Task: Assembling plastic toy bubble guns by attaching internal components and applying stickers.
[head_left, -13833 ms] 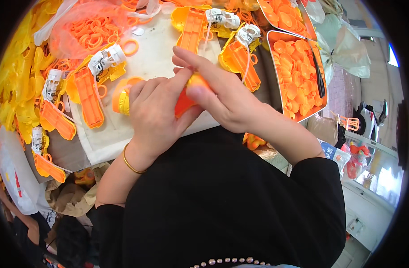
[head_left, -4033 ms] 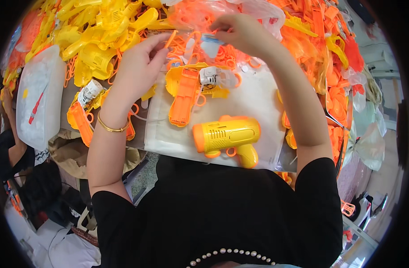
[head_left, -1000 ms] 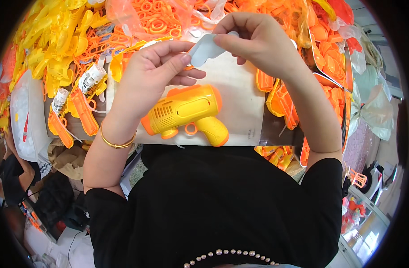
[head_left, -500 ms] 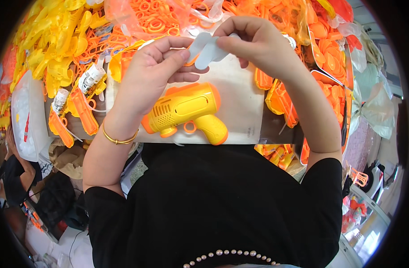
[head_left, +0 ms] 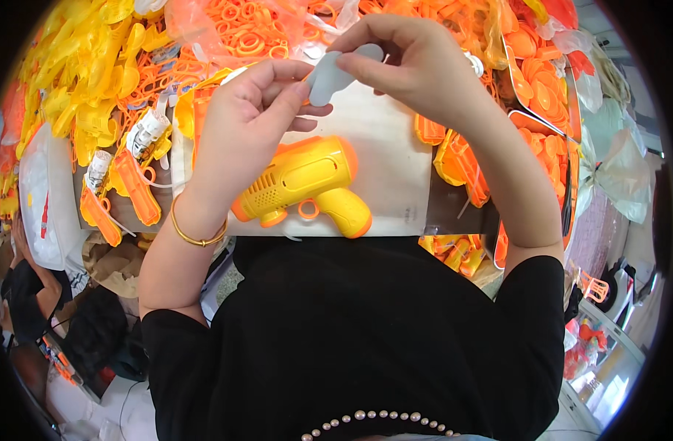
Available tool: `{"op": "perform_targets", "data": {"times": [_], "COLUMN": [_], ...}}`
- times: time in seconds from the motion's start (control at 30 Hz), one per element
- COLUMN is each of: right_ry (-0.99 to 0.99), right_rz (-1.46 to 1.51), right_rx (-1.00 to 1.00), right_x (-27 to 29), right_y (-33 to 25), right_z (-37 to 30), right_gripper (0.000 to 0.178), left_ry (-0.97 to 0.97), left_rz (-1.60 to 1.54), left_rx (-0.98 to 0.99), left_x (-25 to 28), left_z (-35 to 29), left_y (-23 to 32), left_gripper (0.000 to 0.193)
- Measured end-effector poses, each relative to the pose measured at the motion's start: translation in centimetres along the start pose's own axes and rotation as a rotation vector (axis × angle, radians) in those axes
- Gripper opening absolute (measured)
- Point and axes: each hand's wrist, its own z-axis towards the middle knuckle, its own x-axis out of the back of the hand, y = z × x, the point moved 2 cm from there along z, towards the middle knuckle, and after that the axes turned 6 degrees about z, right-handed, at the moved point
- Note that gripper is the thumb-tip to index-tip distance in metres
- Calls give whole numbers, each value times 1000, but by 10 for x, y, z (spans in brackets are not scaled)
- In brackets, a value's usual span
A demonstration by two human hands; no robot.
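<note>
Between my two hands are pale grey, flat, rounded pieces, overlapping one another above the far part of the work surface. The fingers of my left hand, thumb against forefinger, grip their left end. My right hand pinches the grey pieces from the right, thumb on top. Below the hands a yellow toy gun with orange ends and an orange trigger lies on its side, its grip toward the near right. My left hand covers part of its upper left side.
The toy gun lies on a pale board. Half-assembled orange shells with white cylinders lie left; orange-yellow shells lie right. Heaps of yellow parts and orange rings fill the back. A white bin stands far left.
My right hand has shifted up and left. The grey pieces, earlier fanned out with an orange edge showing beneath, now overlap more closely at my left fingertips.
</note>
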Motion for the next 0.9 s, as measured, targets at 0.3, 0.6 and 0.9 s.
{"op": "perform_targets", "data": {"times": [0.3,0.6,0.9], "right_ry": [-30,69,65], "right_rz": [427,-47,19], "right_rx": [-416,-65,-138], "right_x": [10,2,-2], "right_y": [-8,-18,-11], "right_z": [1,-1,-6], "right_gripper": [29,17,16], "left_ry": [-41,-129,-179], "left_rz": [-157,-404,-622], "left_rx": [119,192,255], "left_x": [-1,-2,-4], "left_z": [-2,-1,-2], "left_y": [-4,-3,-6], "left_gripper": [21,29,34]}}
